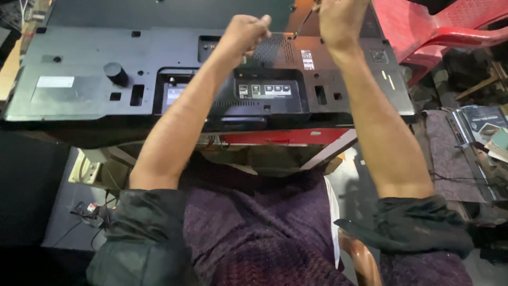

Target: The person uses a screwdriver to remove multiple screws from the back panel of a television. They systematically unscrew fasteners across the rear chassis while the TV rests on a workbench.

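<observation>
A large flat television (84, 69) lies face down, its black plastic back panel up, across my lap area. My right hand (338, 21) is closed around a thin screwdriver (302, 24) whose shaft slants down toward the vent grille at the panel's upper middle. My left hand (244, 33) is curled in a fist right beside the screwdriver tip, over the grille; whether it pinches something small cannot be made out. Both forearms stretch forward from rolled-up dark sleeves.
A red plastic chair (434, 26) stands at the upper right. A dark cloth and some booklets (484, 130) lie at the right. A white power strip (84, 167) and a small black adapter with a cable (87, 212) sit on the floor at lower left.
</observation>
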